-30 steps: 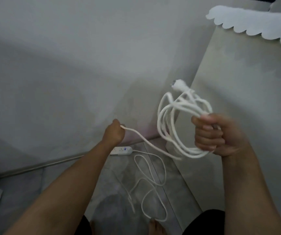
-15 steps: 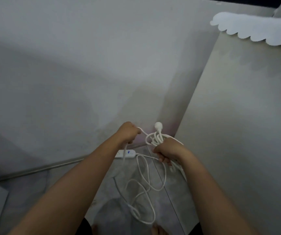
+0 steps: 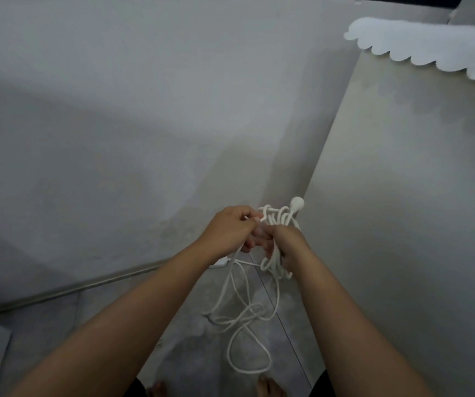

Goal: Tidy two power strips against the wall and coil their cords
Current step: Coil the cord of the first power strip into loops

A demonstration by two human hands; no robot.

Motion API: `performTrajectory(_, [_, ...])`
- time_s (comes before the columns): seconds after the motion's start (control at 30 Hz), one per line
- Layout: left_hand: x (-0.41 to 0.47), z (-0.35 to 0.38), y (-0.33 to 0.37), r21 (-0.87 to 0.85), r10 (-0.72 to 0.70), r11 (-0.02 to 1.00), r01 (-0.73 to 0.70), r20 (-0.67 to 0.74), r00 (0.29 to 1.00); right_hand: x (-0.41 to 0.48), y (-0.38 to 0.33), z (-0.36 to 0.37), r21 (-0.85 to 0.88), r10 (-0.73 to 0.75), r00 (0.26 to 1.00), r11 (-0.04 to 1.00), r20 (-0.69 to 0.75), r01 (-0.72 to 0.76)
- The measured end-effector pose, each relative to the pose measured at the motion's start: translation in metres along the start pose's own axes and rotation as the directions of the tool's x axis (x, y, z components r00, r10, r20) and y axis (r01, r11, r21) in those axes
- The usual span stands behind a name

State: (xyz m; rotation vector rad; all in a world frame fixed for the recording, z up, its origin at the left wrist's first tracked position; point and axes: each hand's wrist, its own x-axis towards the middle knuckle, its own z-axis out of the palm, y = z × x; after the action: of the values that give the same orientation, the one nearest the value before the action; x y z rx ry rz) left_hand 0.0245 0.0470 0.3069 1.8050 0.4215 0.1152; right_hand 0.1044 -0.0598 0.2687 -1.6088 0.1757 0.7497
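Right grip (image 3: 289, 245) was closed around the coiled cord (image 3: 276, 219), plug (image 3: 297, 202) sticking up above it. Left grip (image 3: 234, 227) pinched a strand just beside the coil. Since half a second ago the hands had come together, touching. Slack hung down to the floor (image 3: 190, 353); strip (image 3: 221, 263) mostly hidden behind my left wrist, by the wall (image 3: 116, 138).
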Motion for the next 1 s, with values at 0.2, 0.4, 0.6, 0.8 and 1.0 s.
performTrajectory(0.2, [-0.020,0.030,-0.016,0.047,-0.070,0.997,0.065,0.109,0.992,0.003,-0.019,-0.019,0.557,0.054,0.995,0.825,0.086,-0.093])
performTrajectory(0.4, [-0.024,0.040,-0.023,0.357,0.109,0.918,-0.173,0.194,0.975,0.001,-0.029,-0.030,0.729,-0.019,0.990,0.679,0.140,-0.090])
performTrajectory(0.6, [0.000,0.021,-0.025,0.211,0.145,0.964,-0.163,0.097,0.985,-0.011,-0.041,-0.036,0.753,-0.200,0.903,0.634,0.379,-0.176])
performTrajectory(0.8, [0.002,0.019,-0.044,0.339,-0.070,0.938,-0.079,0.406,0.911,-0.018,-0.047,-0.034,0.786,-0.204,0.937,0.610,0.283,-0.105])
performTrajectory(1.0, [0.019,0.002,-0.089,0.414,-0.023,0.901,-0.131,0.346,0.938,-0.021,-0.052,-0.038,0.885,-0.322,0.933,0.465,0.164,0.005])
